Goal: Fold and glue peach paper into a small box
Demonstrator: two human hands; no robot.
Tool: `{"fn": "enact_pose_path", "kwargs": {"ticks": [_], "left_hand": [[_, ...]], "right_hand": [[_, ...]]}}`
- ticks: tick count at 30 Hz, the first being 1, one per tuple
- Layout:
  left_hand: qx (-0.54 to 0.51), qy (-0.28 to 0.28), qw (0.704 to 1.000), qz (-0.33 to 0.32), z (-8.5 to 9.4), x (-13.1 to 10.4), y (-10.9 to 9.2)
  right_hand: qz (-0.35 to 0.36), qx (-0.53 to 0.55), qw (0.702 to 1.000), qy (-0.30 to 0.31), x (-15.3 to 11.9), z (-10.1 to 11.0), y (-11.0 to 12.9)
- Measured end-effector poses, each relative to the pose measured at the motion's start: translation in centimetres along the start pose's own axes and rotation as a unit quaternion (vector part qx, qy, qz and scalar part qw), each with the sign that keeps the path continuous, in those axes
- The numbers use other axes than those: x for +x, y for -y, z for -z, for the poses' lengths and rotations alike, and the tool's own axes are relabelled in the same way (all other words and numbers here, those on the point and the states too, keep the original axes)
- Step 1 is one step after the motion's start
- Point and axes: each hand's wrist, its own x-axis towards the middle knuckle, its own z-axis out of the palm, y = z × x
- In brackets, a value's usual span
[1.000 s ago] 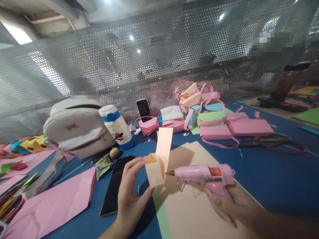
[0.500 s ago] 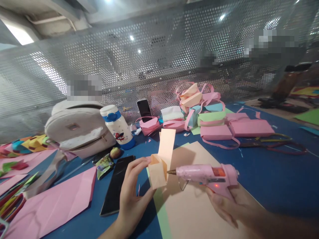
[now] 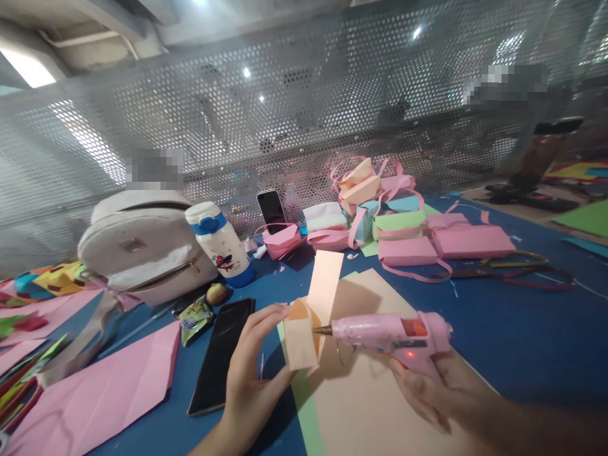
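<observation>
Now, large flat peach paper sheet between left hand and right hand.
Right grips pink plastic glue gun; left pinches small peach folded-paper box, metal nozzle at its edge nearest right hand, contact unclear.

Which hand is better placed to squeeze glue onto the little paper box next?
Probably the right hand: it grips the pink glue gun, whose nozzle points at the paper box. The left hand is occupied holding that box.
</observation>
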Motion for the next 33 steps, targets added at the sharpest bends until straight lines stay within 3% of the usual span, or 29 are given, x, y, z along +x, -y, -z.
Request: {"fn": "enact_pose_path", "kwargs": {"ticks": [23, 33], "left_hand": [[-0.019, 0.021, 0.999, -0.029, 0.1, 0.0, 0.1], [-0.002, -0.011, 1.0, -0.011, 0.0, 0.1, 0.0]], "right_hand": [[0.006, 0.024, 1.0, -0.008, 0.0, -0.3, 0.9], [-0.008, 0.02, 1.0, -0.003, 0.2, 0.1, -0.3]]}}
